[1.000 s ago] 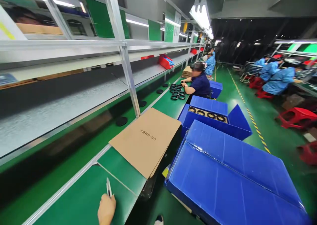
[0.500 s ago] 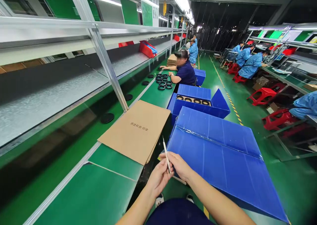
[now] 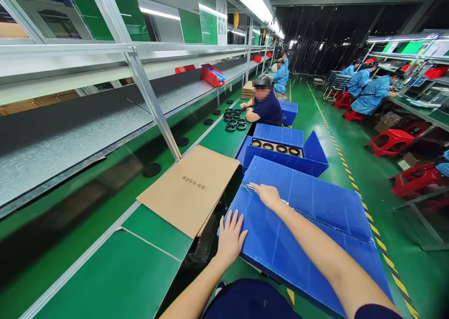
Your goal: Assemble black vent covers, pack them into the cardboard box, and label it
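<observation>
My right hand [image 3: 269, 196] is closed round a slim, pale pointed tool [image 3: 249, 187]; its exact kind is too small to make out. The tool's tip rests at or just over the left end of the taped seam on a large blue corrugated plastic box [image 3: 315, 244]. The box's flaps are down, and clear tape shows along the seam. Fingers spread, my left hand [image 3: 229, 237] lies flat at the box's near left edge and holds nothing.
Left of the box, a flat brown cardboard sheet [image 3: 192, 188] lies on the green workbench [image 3: 140, 263]. Beyond stands an open blue box [image 3: 280, 162] holding black rings. A co-worker [image 3: 266, 104] sits by more black rings [image 3: 233, 120]. A metal shelf post [image 3: 147, 85] rises at left.
My hands were together in front of me, holding the pointed tool. They have parted: the right has carried the tool forward to the box seam, and the left has opened onto the box.
</observation>
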Action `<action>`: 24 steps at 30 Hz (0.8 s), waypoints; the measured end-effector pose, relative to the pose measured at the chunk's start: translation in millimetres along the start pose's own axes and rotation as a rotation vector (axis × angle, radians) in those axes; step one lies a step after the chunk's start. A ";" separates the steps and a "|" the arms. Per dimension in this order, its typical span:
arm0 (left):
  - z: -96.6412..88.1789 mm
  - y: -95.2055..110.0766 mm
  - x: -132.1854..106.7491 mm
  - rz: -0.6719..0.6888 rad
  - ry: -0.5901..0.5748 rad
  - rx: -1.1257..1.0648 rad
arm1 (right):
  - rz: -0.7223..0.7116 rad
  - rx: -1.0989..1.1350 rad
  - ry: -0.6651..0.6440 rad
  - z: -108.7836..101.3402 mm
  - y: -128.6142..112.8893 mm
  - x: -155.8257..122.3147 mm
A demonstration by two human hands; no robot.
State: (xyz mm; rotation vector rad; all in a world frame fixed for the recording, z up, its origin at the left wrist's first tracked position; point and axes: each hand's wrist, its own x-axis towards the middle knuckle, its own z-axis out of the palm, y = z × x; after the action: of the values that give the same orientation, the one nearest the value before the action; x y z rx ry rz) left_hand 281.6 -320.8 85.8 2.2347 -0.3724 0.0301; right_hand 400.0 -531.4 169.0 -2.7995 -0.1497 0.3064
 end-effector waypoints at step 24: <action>3.3 -12.0 9.0 0.248 -0.027 0.726 | 0.138 -0.533 -0.274 -74.5 212.7 -165.3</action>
State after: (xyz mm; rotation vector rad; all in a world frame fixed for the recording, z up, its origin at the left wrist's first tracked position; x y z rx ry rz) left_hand 293.1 -318.5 75.9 2.8847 -0.7432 0.3101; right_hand 270.9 -777.2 200.9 -3.2853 -0.1132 0.7875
